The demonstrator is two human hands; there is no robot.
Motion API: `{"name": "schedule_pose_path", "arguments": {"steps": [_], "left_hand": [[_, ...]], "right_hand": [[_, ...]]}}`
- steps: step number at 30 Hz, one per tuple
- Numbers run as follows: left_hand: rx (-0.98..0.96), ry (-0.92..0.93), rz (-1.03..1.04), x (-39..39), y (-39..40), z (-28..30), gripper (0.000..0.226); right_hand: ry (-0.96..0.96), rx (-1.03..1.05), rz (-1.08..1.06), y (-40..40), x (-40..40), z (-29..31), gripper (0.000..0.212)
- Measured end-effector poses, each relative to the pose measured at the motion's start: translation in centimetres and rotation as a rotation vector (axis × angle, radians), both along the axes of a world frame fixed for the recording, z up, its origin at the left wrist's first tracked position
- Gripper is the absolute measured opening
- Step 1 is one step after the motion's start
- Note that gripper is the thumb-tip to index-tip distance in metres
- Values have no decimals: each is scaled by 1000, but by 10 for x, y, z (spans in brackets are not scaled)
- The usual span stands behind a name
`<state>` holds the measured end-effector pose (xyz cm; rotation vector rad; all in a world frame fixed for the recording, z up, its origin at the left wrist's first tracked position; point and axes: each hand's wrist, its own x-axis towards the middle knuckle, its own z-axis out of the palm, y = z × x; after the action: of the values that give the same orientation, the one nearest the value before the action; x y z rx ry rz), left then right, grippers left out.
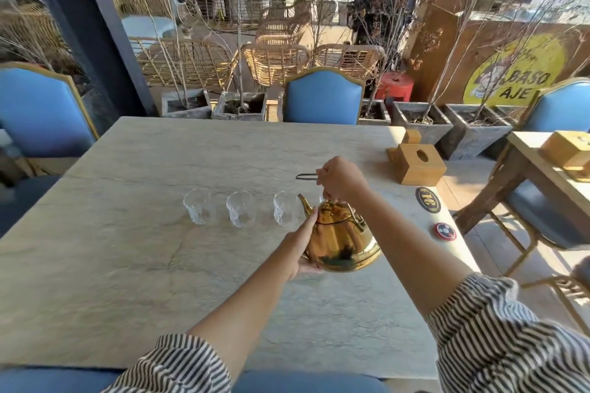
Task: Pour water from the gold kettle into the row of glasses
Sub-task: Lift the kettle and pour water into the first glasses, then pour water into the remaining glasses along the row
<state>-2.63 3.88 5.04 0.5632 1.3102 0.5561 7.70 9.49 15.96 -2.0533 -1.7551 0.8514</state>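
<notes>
A shiny gold kettle [343,238] hangs a little above the pale stone table [127,265], spout aimed left at the row of glasses. My right hand [343,180] grips its handle from above. My left hand [303,247] is pressed against the kettle's left side and underside. Three clear glasses stand in a row: left [198,206], middle [241,209] and right [285,207]. The spout tip sits just right of the rightmost glass. All three glasses look empty. Anything behind the kettle is hidden.
A wooden tissue box [418,164] stands at the table's right side, with a dark oval table-number disc [428,199] and a round red-and-blue button [444,230] near the right edge. Blue chairs [322,97] surround the table. A second table [549,166] lies right.
</notes>
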Motion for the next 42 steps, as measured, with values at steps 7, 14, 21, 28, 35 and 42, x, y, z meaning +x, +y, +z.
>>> {"name": "schedule_pose_path", "arguments": {"steps": [7, 14, 21, 28, 35, 42], "left_hand": [[-23, 8, -41, -3, 6, 1, 105], [-42, 17, -58, -2, 7, 12, 104], [-44, -5, -84, 0, 8, 17, 98], [-37, -34, -112, 0, 10, 20, 93], [-32, -66, -126, 1, 10, 30, 93], [-13, -107, -138, 3, 10, 35, 94]], "right_hand": [[-88, -116, 3, 14, -17, 9, 23], [-136, -80, 78, 26, -19, 16, 33], [-179, -97, 135, 34, -24, 20, 35], [-197, -94, 146, 39, -25, 25, 34], [-273, -202, 140, 42, -31, 36, 31], [-236, -186, 131, 45, -28, 47, 24]]}}
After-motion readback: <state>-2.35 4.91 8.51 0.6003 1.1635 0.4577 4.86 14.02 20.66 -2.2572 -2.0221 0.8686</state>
